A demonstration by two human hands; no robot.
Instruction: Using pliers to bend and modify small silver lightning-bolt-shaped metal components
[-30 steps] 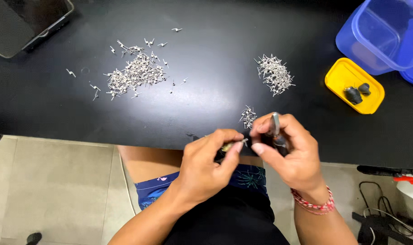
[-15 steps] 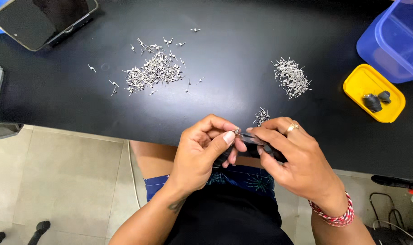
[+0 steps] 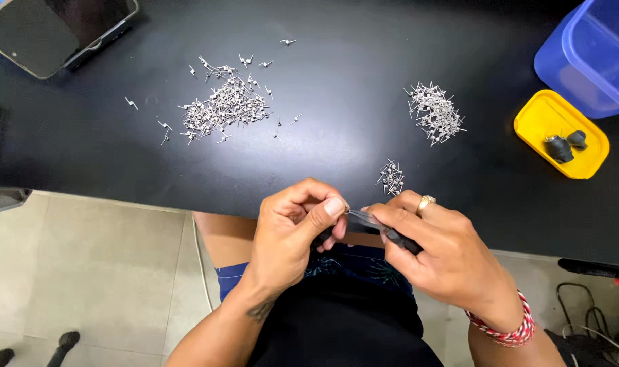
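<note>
My right hand [image 3: 442,255] grips a small plier-like tool [image 3: 381,226] with dark handles, its metal tip pointing left. My left hand [image 3: 296,228] pinches a tiny metal part at that tip between thumb and forefinger; the part itself is mostly hidden. Both hands hover just off the near edge of the black table [image 3: 336,153], above my lap. A small cluster of metal pins [image 3: 391,178] lies right above my hands. A bigger pile of pins [image 3: 436,113] sits farther right, and the largest scattered pile [image 3: 221,109] lies to the left.
A yellow tray [image 3: 537,122] with two dark small parts [image 3: 565,145] sits at the right, beside a blue plastic box [image 3: 588,54]. A phone [image 3: 58,30] lies at the top left corner. Tiled floor shows below the table edge; cables lie at the lower right.
The tool has turned from upright to lying level, tip leftward. My hands stayed together at the table edge while my head shifted, sliding the view to the right.
</note>
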